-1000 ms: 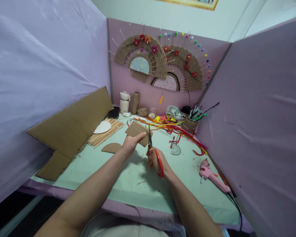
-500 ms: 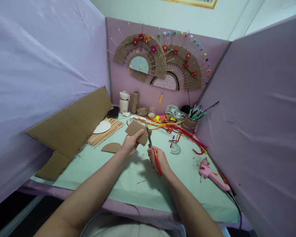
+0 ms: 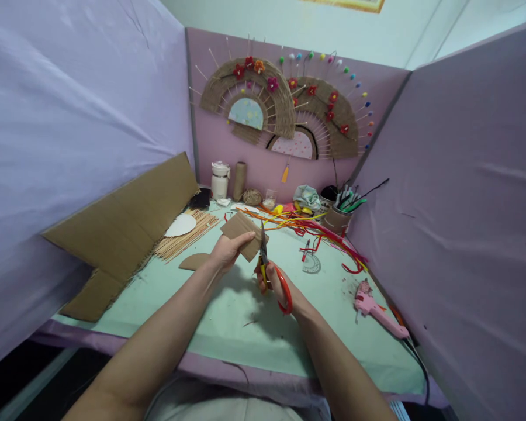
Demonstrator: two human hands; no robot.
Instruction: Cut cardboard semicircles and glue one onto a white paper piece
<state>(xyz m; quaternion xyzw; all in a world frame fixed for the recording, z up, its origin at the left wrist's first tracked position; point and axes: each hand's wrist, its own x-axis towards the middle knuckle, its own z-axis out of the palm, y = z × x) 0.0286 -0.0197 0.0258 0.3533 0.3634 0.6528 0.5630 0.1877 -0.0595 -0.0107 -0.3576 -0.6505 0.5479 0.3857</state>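
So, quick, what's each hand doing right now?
Left hand: closed, holding the cardboard, thumb on top.
Right hand: closed around the handles of the scissors.

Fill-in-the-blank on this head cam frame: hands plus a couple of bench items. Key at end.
1. The left hand holds a piece of ____.
2. The right hand holds a pair of ____.
3. The glue gun is ____ in colour.
4. In this view, the protractor lies to the ____ of both hands.

Missing words: cardboard; scissors; pink; right
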